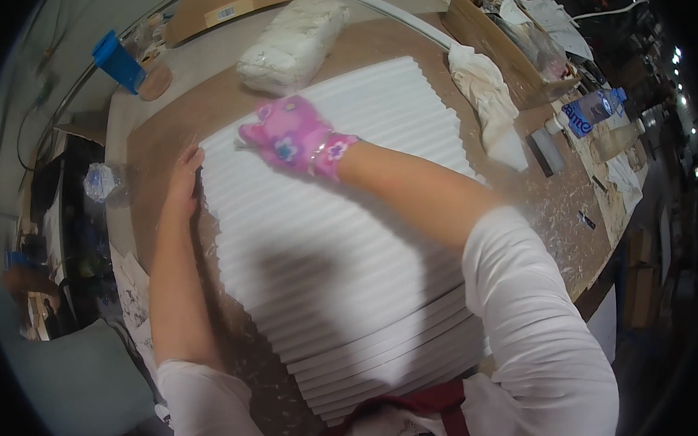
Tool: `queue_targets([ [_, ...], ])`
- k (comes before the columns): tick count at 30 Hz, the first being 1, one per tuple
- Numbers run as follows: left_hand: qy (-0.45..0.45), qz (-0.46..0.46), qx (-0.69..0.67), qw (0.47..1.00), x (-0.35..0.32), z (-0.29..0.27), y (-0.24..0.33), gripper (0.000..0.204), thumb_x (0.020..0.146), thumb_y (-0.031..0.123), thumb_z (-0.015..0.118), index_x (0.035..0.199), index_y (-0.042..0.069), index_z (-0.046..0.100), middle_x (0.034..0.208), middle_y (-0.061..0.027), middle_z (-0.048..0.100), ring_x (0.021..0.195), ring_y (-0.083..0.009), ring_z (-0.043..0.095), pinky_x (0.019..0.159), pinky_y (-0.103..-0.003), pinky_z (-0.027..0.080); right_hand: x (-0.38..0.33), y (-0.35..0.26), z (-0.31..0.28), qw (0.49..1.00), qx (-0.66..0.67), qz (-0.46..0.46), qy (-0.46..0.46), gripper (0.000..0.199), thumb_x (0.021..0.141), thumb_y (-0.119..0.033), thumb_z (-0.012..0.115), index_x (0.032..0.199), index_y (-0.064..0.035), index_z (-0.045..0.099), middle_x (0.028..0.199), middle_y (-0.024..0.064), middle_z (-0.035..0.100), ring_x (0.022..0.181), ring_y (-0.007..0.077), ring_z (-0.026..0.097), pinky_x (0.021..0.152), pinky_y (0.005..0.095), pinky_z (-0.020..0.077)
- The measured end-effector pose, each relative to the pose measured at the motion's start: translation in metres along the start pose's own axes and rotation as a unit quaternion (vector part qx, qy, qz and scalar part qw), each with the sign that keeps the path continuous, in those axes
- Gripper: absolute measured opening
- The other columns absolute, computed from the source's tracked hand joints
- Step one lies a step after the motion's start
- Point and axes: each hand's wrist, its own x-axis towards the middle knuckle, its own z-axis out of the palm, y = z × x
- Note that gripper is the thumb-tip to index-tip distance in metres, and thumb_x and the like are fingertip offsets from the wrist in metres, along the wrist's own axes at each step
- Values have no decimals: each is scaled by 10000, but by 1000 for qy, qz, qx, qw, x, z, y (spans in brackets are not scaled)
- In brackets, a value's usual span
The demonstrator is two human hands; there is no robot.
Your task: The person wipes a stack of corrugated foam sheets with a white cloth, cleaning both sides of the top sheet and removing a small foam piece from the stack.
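Observation:
Many long white strips lie side by side across a brown board in front of me, making a ridged sheet. My right hand, in a pink flowered glove, is closed and pressed on the strips near their far left end. A bit of something whitish pokes out past its fingers, too little showing to name. My bare left hand rests at the strips' left ends, its fingers stretched out along the edge and partly hidden. At the near end, several strips sit less evenly, with dark gaps between them.
Beyond the strips sit a white wrapped bundle and a cardboard piece. A blue cup stands far left. On the right are a crumpled white cloth, a cluttered cardboard box, a plastic bottle and a grey block.

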Motion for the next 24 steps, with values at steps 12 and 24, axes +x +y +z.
queue_targets([
  [12, 5, 9, -5, 1000, 2, 2, 7, 554, 901, 277, 646, 1354, 21, 459, 1302, -83, 532, 1189, -185, 486, 1026, -297, 349, -133, 200, -81, 966, -62, 211, 134, 461, 883, -234, 587, 1309, -86, 492, 1194, 184, 579, 1038, 374, 585, 901, 427, 480],
  [24, 4, 349, 271, 897, -105, 145, 88, 146, 864, 129, 674, 902, -10, 654, 763, -61, 639, 697, -121, 569, 657, -270, 454, -85, 80, -44, 986, 73, 99, 111, 599, 850, -325, 630, 1347, -63, 421, 1119, 176, 587, 999, 350, 594, 866, 416, 479],
])
